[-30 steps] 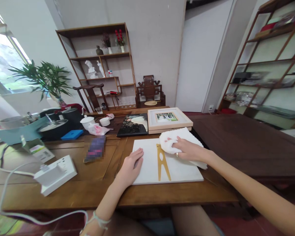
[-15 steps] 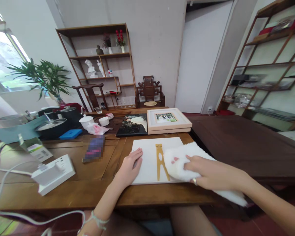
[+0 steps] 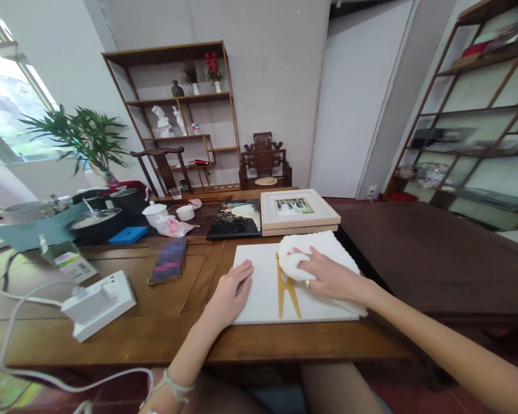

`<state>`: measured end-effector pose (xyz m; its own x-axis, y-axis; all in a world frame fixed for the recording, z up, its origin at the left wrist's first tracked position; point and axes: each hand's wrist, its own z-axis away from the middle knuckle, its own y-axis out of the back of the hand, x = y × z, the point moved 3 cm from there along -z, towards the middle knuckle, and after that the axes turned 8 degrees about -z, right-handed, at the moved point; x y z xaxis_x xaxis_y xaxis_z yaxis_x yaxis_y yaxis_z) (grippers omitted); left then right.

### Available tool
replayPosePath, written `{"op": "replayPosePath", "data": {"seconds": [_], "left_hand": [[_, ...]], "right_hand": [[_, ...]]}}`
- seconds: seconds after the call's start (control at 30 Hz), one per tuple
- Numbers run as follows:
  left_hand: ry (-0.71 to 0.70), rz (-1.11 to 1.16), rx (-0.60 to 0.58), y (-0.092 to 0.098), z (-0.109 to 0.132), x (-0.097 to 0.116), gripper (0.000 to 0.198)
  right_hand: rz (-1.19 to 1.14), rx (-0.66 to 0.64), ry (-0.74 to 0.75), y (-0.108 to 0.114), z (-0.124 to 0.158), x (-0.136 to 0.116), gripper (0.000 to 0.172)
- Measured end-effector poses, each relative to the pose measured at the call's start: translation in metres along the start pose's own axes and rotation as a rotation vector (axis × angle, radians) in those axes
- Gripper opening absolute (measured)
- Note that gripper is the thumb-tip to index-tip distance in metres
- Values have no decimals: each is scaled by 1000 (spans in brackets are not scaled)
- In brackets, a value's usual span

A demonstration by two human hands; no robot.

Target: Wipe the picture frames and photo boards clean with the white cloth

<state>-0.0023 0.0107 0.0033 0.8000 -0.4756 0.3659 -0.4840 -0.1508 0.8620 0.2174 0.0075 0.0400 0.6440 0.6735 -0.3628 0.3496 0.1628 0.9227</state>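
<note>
Head view: my right hand is curled into a soft, textured white cloth, fingers bunching its left end, while the rest spreads under and around my wrist toward the near right corner of a flat, white, rectangular board. Through the cloth I press down over the board's right half. A flat, golden-yellow, A-shaped piece lies on the board just left of that hand. Its long axis runs away from me, leaning slightly left at the far end; the two straight legs spread toward me, and the cloth hides part of its narrow far end. My left hand lies palm down along the board's left edge, fingers extended and close together, gripping nothing. The board sits on a brown wooden table, near a pale wooden picture frame.
</note>
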Motion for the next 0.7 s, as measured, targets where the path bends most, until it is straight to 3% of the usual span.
{"op": "replayPosePath", "data": {"seconds": [0.2, 0.3, 0.43, 0.53, 0.7], "left_hand": [[-9, -3, 7, -2, 0, -1, 36], [0, 3, 1, -2, -1, -1, 36], [3, 22, 11, -1, 0, 0, 36], [10, 36, 16, 0, 0, 0, 36], [17, 38, 7, 1, 0, 0, 36]], "right_hand": [[-93, -182, 82, -9, 53, -58, 32], [-133, -174, 78, -10, 57, -63, 32], [-164, 39, -109, -7, 30, -33, 28], [-117, 182, -151, -6, -5, -8, 24], [-7, 176, -85, -13, -47, 2, 24]]}}
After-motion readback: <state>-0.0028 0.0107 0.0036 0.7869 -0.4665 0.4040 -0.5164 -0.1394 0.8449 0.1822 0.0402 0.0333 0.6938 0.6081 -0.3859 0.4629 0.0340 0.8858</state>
